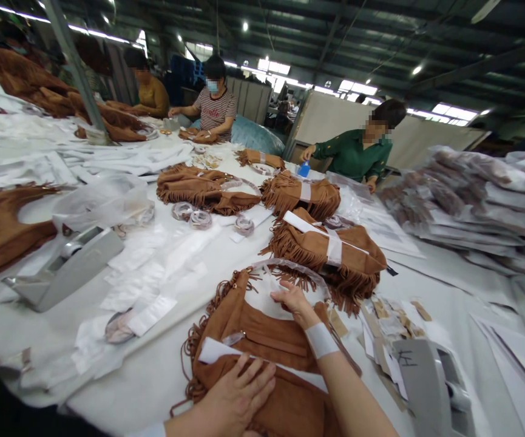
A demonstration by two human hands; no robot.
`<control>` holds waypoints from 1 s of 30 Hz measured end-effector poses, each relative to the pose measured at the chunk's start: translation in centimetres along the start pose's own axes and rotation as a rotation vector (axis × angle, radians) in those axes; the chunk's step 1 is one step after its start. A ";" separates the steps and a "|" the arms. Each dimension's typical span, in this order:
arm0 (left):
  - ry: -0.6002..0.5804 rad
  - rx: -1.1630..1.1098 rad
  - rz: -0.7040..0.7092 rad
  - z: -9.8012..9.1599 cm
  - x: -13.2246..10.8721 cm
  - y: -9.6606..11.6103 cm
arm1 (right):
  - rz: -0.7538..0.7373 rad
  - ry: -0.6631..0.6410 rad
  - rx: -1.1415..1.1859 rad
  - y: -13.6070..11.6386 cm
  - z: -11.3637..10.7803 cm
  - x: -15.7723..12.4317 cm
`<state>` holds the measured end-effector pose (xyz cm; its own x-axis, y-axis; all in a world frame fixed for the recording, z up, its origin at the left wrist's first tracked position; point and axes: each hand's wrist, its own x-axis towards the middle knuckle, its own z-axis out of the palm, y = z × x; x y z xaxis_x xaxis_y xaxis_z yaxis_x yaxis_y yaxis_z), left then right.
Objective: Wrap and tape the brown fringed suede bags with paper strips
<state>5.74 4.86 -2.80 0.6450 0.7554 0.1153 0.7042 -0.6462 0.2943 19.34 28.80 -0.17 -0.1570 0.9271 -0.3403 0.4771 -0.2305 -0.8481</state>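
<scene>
A brown suede fringed bag (pixel 262 340) lies on the white table in front of me, with a white paper strip (pixel 216 351) across it. My left hand (pixel 237 397) lies flat on the near part of the bag, fingers spread and touching the strip. My right hand (pixel 296 301), with white tape round the wrist, reaches over the bag's far part, fingers bent onto white paper (pixel 262 297) tucked inside its opening. A clear plastic-wrapped strap (pixel 289 266) arches over that opening.
More fringed bags (pixel 330 252) lie beyond. Grey tape dispensers stand at left (pixel 66 267) and right (pixel 430 376). Paper slips, tags (pixel 394 318) and tape rolls (pixel 201 218) are scattered around. Bagged stacks (pixel 480 194) lie right. Three people work at the far side.
</scene>
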 end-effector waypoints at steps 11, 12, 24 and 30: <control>0.041 0.092 -0.001 0.2 0.0 0.1 | -0.109 0.103 0.067 -2.0 -0.4 1.2; 0.039 0.090 0.003 -0.1 0.0 0.1 | -0.127 0.123 0.061 -2.1 -0.5 1.3; -0.005 0.030 0.005 -0.2 0.2 0.1 | -0.352 0.121 -0.107 -1.4 -1.8 -11.5; 0.027 0.072 0.012 -1.2 0.0 0.5 | -0.815 0.175 -0.380 7.4 0.9 -19.0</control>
<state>5.79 4.64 -1.52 0.6460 0.7496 0.1442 0.7166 -0.6606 0.2239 25.09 9.24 -0.35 -0.4514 0.7986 0.3980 0.5335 0.5991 -0.5970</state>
